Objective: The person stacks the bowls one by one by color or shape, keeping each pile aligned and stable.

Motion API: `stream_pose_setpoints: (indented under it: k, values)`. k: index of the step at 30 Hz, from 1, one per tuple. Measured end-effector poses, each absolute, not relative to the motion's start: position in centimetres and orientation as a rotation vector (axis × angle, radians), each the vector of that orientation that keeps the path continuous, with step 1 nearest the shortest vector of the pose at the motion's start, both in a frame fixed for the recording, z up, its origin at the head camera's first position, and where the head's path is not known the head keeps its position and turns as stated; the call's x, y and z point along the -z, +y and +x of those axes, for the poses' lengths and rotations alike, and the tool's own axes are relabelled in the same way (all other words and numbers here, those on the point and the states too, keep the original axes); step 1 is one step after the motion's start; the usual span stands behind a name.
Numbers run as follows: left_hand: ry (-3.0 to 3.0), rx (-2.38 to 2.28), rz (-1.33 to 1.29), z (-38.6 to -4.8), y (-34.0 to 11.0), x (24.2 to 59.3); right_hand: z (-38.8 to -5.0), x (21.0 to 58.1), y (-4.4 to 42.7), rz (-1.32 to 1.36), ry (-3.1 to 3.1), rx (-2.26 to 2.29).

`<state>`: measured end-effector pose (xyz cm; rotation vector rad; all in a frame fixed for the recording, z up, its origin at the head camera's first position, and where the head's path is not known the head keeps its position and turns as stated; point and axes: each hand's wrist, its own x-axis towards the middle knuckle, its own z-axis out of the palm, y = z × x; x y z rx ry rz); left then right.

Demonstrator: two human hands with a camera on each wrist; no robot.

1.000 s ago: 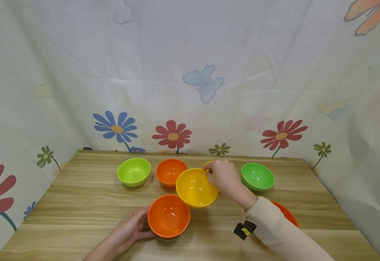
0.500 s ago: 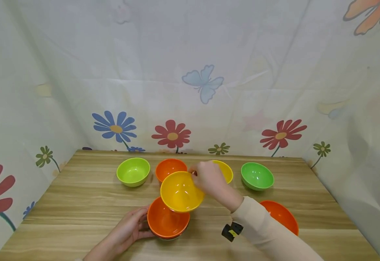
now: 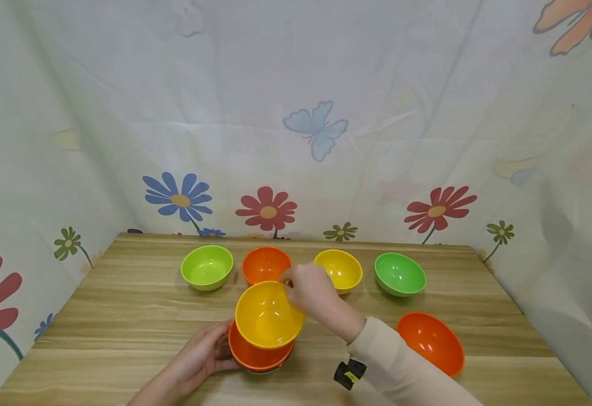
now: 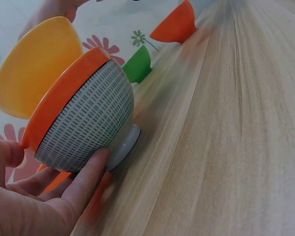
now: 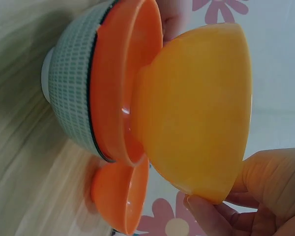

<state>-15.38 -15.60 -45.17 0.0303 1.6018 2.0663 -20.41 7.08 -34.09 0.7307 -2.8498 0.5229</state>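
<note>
My right hand (image 3: 316, 296) pinches a yellow bowl (image 3: 268, 318) by its far right rim. That bowl hangs over an orange bowl (image 3: 256, 356), and its base dips inside the orange rim in the right wrist view. The orange bowl is nested in a patterned bowl (image 4: 91, 115) with small green dashes and a white foot, which stands on the table. My left hand (image 3: 199, 358) holds this stack from the left, fingers along the patterned side and thumb by the orange rim.
Along the back of the wooden table (image 3: 123, 316) stand a lime-green bowl (image 3: 207, 268), another orange bowl (image 3: 265, 265), a second yellow bowl (image 3: 343, 270) and a green bowl (image 3: 400, 274). A larger orange bowl (image 3: 432, 341) sits at the right, beside my right sleeve. A flowered cloth (image 3: 316, 169) hangs behind.
My right hand has carried the yellow bowl left and toward me, over the orange bowl. The back yellow bowl and right orange bowl are now less covered. My left hand stays at the stack.
</note>
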Motion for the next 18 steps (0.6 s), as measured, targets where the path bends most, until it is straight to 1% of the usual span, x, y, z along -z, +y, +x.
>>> stream_pose_setpoints:
  k: [7,18]
  values:
    - [1.589,-2.083,0.034,-15.2,-15.6,45.2,-20.1,34.8,6.8,0.786,-2.838,-0.517]
    - [1.585,-2.081,0.021,-15.2,-15.5,45.0,-19.8,35.8,6.6,0.798,-2.833,-0.551]
